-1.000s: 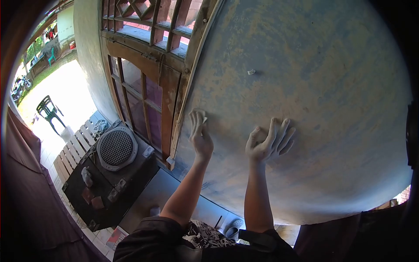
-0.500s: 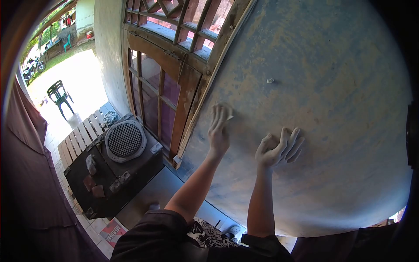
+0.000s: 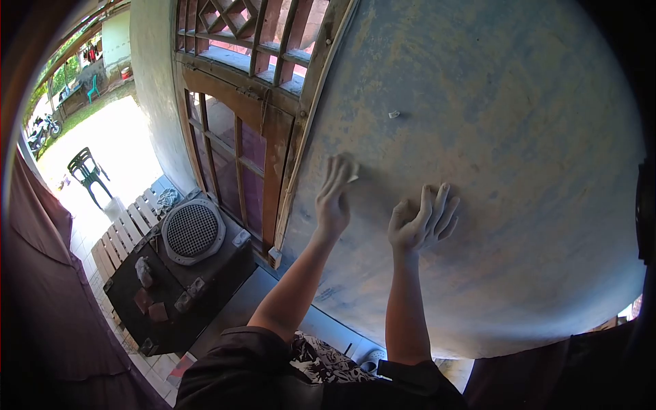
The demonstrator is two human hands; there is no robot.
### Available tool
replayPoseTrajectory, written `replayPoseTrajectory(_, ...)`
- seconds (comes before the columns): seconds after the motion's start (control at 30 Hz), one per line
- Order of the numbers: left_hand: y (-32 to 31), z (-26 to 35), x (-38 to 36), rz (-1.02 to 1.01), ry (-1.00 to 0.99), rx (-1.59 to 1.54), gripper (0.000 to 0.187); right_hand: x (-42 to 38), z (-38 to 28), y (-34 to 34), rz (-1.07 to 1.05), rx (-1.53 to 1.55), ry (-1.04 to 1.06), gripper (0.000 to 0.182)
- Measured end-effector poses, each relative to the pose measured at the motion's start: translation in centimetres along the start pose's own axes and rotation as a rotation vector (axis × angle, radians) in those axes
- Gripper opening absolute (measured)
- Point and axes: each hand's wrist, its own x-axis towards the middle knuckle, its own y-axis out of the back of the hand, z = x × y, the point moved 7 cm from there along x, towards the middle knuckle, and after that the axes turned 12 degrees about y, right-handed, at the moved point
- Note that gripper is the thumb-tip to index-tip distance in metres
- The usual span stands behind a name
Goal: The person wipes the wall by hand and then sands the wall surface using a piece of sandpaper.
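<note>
Left hand (image 3: 333,199) pins scrap (image 3: 354,178) right of frame (image 3: 279,137); right hand (image 3: 419,220), farther right, loosely spread. We'd guess scrap light, bendy; hold flat.

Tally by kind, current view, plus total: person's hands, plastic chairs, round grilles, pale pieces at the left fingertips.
Hands: 2 (left hand, right hand)
Chairs: 2 (dark chair, teal chair)
Round grille: 1
Pale piece: 1
Total: 6

Left hand (image 3: 333,206) holding pale scrap (image 3: 354,178) against blotchy wall (image 3: 512,137), right hand (image 3: 415,227) splayed nearby
</note>
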Motion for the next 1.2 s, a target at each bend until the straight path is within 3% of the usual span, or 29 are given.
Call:
replayPoseTrajectory(0.03, 0.4, -1.3, -0.7, 0.001, -0.008, -0.001, 0.053, -0.1, 0.0, -0.2, 0.008, -0.016, 0.012, 0.05)
replayPoseTrajectory(0.1, 2.4, -3.7, -1.5, 0.199, 0.241, 0.145, 0.054, -0.1, -0.2, -0.3, 0.008, -0.028, 0.008, 0.049)
replayPoseTrajectory(0.13, 1.9, -3.1, -1.5, 0.196, 0.242, 0.143, 0.054, -0.1, -0.2, -0.3, 0.001, -0.038, 0.008, 0.049)
replayPoseTrajectory(0.27, -2.3, 4.1, 0.8, -0.001, -0.053, 0.03, 0.051, -0.1, -0.3, -0.1, -0.019, -0.021, 0.002, 0.048)
replayPoseTrajectory(0.37, -3.2, 8.4, 2.8, -0.116, -0.17, 0.005, 0.048, -0.2, 0.2, -0.1, 0.014, -0.022, -0.036, 0.044)
replayPoseTrajectory(0.5, -0.8, 1.9, 0.6, -0.028, -0.067, 0.035, 0.048, -0.3, 0.0, 0.1, 0.017, 0.0, -0.005, 0.044)
replayPoseTrajectory(0.57, 1.3, -3.3, -1.5, 0.215, 0.232, 0.196, 0.05, -0.4, -0.3, 0.2, 0.022, 0.005, 0.011, 0.045)
replayPoseTrajectory(0.6, 1.4, -2.7, -1.2, 0.214, 0.228, 0.199, 0.05, -0.4, -0.3, 0.2, 0.033, -0.005, 0.011, 0.045)
replayPoseTrajectory(0.7, -1.3, 2.3, 0.1, 0.074, -0.096, 0.15, 0.053, -0.1, -0.3, 0.1, 0.034, -0.014, 0.009, 0.044)
replayPoseTrajectory(0.77, -2.2, 7.8, 3.0, 0.02, -0.181, 0.07, 0.051, -0.3, -0.3, 0.0, 0.017, -0.018, 0.006, 0.044)
replayPoseTrajectory(0.87, -2.6, 9.2, 4.9, 0.023, -0.234, 0.074, 0.048, -0.8, 0.2, -0.2, 0.039, -0.008, -0.023, 0.039)
replayPoseTrajectory(0.93, -1.3, 6.7, 3.7, 0.012, -0.232, 0.092, 0.048, -1.1, 0.1, -0.1, 0.022, -0.006, -0.009, 0.041)
replayPoseTrajectory(1.0, 0.2, 0.8, 0.9, 0.116, 0.001, 0.15, 0.048, -1.5, -0.2, 0.2, 0.021, -0.016, 0.018, 0.043)
replayPoseTrajectory(1.07, 0.6, -1.8, -1.8, 0.151, 0.055, 0.217, 0.048, -1.8, -0.6, 0.2, 0.018, -0.02, 0.045, 0.045)
replayPoseTrajectory(1.2, -0.7, 0.8, 0.5, 0.214, 0.056, 0.215, 0.046, -1.8, -0.5, 0.1, -0.005, -0.018, 0.044, 0.046)
